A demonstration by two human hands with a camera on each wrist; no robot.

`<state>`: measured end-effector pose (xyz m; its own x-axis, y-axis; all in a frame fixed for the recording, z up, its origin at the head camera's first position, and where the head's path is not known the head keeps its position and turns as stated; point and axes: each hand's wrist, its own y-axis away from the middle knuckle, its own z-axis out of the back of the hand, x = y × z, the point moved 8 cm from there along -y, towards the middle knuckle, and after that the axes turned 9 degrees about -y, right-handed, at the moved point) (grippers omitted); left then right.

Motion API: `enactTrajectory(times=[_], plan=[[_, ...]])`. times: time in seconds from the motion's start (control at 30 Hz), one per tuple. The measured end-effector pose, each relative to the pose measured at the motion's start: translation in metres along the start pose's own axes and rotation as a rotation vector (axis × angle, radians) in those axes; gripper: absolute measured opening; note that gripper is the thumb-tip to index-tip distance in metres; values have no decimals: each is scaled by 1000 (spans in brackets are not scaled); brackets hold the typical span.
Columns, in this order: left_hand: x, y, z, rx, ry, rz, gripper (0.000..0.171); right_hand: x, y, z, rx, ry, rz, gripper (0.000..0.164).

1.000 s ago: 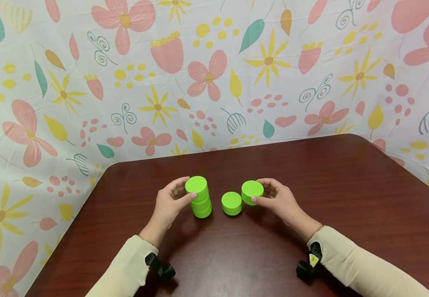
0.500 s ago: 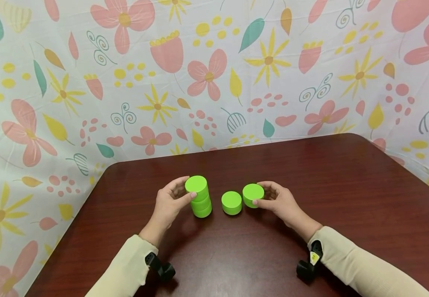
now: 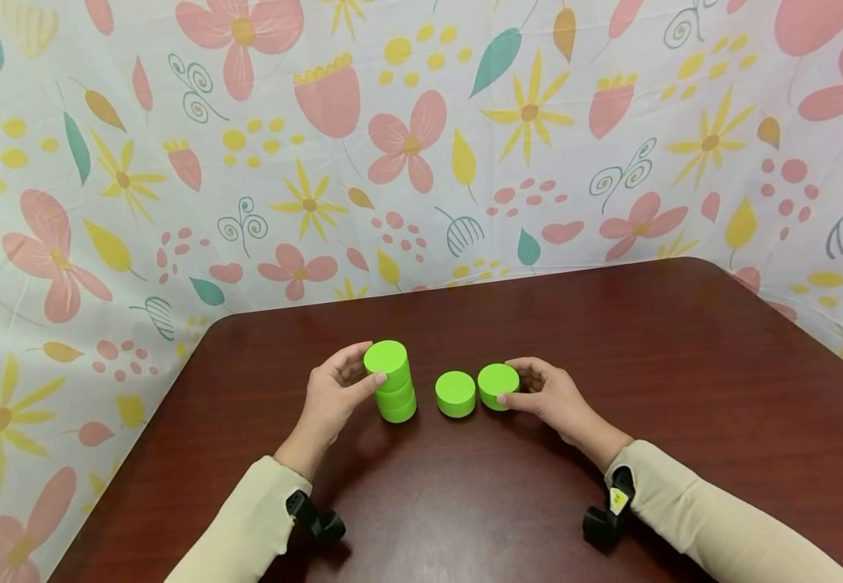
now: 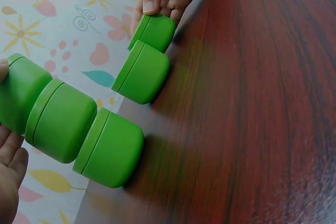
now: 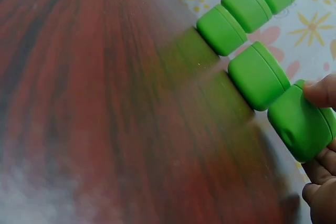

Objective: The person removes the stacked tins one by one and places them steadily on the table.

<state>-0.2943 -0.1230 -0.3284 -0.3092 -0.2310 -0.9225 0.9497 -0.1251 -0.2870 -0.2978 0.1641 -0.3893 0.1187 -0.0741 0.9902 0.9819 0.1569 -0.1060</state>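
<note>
Three green round lidded jars form a stack near the middle of the table in the head view. My left hand grips the top jar between thumb and fingers, and this one sits a little off line with the two below. To the right of the stack a single green jar stands upright. Right beside that one, my right hand pinches another green jar by its side, low over the table. In the right wrist view, a lid seam and rounded bottom edge show on this held jar.
The dark red-brown wooden table has rounded far corners. Behind it hangs a white cloth with flowers and leaves. Black wrist cameras sit under both light sleeves, close over the table.
My right hand has lowered its jar slightly toward the table and a little to the right. The left hand keeps its grip on the top jar. The head view has tipped slightly.
</note>
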Motion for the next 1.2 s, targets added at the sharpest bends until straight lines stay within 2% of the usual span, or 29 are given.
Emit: enactTrajectory(times=[0.57, 0.9, 1.2], plan=[[0, 2, -1, -10, -10, 13, 47, -1, 4, 2, -15, 120, -17, 54], [-2, 0, 0, -27, -4, 2, 47, 7, 4, 7, -58, 291, 5, 51], [1, 0, 0, -9, -14, 1, 47, 9, 4, 5, -33, 307, 27, 51]])
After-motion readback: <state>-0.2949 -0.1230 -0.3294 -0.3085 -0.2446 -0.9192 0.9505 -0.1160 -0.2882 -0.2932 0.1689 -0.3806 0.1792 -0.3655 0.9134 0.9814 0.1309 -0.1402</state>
